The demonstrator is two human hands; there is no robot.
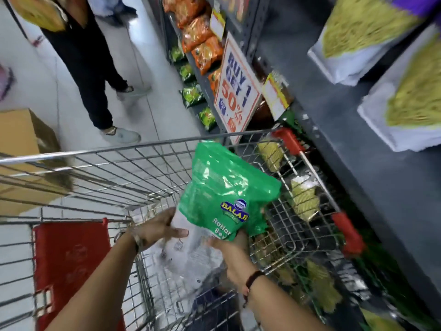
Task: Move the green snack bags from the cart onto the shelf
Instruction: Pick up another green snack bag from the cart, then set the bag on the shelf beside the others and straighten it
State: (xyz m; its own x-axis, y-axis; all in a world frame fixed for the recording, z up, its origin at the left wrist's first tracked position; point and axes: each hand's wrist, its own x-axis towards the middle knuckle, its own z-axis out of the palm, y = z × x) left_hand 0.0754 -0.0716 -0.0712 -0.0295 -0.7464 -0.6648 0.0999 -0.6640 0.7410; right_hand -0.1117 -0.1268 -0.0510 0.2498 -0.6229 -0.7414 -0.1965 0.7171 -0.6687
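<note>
Green crinkly plastic snack bag [222,192] pinched at its lower edge by both hands, left [160,226] and right [232,249], above wire cart [95,151]; support underneath while lifting toward grey metal shelf [334,91].

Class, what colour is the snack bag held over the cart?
Green snack bag, with a blue and yellow logo; head view.

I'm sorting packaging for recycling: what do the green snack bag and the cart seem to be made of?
Green snack bag: thin glossy plastic film by the look, crinkled with bright glare. Cart: shiny metal wire grid, apparently steel; its red corner guards look like plastic.
</note>
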